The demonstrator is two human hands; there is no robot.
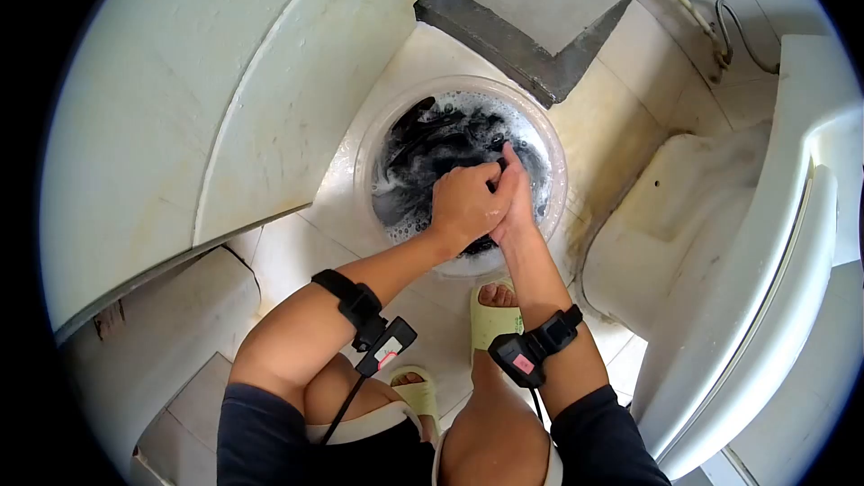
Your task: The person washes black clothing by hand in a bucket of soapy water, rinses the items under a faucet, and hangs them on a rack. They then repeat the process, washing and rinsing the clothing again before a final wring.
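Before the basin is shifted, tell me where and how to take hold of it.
Grip the basin by its rim, left hand at the left side, right hand at the right, fingers coming down from above. The round, open top offers opposite holds, and with soapy water and dark cloth inside, paired grips should help keep it level.

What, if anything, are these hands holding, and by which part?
It cannot be told: the left hand and right hand meet above the dark cloth, hiding any hold between them.
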